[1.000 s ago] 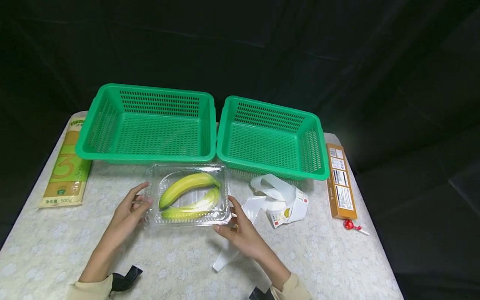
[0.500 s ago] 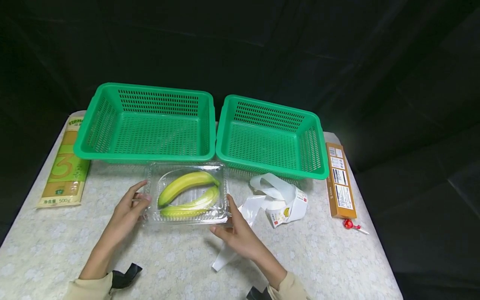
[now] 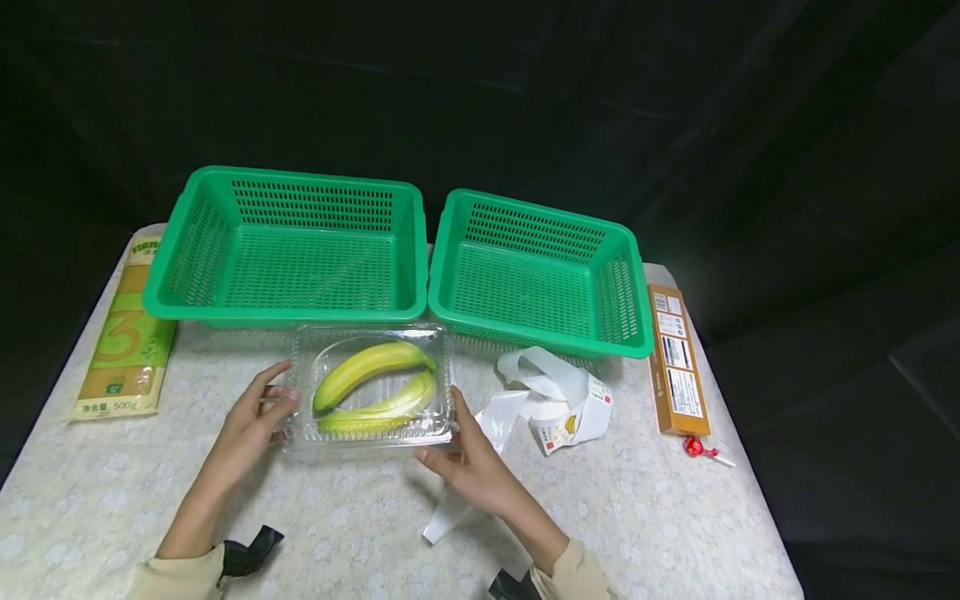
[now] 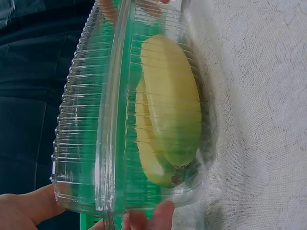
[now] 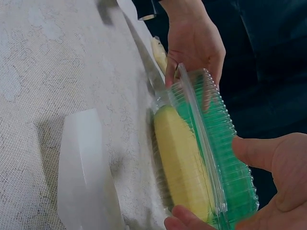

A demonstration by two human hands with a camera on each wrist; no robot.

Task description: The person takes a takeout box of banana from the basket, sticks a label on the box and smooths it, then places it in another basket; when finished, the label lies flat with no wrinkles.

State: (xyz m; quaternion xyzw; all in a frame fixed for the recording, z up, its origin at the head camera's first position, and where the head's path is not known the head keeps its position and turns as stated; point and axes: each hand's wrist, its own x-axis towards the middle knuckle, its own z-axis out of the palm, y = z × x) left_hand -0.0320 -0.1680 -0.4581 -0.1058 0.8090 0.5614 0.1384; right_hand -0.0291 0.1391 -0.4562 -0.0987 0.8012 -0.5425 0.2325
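Note:
In the head view, a clear plastic clamshell box (image 3: 444, 342) with its lid down lies in front of the green baskets. Inside it are two yellow bananas (image 3: 375, 369), green toward the tips. My left hand (image 3: 243, 433) grips the box's left end, its thumb and fingers on either side of the rim. At the right front corner, my right hand (image 3: 477, 471) holds the box between thumb and fingers. From the left wrist, the ribbed wall (image 4: 79, 134) shows, with the box low over the tablecloth. The right wrist view shows both hands at opposite ends.
Two green baskets, left (image 3: 285, 315) and right (image 3: 540, 337), stand behind the box. A noodle packet (image 3: 123, 350) lies far left. On the right are a crumpled white label strip (image 3: 570, 400), an orange carton (image 3: 681, 367) and a red lollipop (image 3: 695, 447).
The head view shifts very slightly, so everything sits a little further left. Both hands stay at the ends of the box, and the bananas stay inside.

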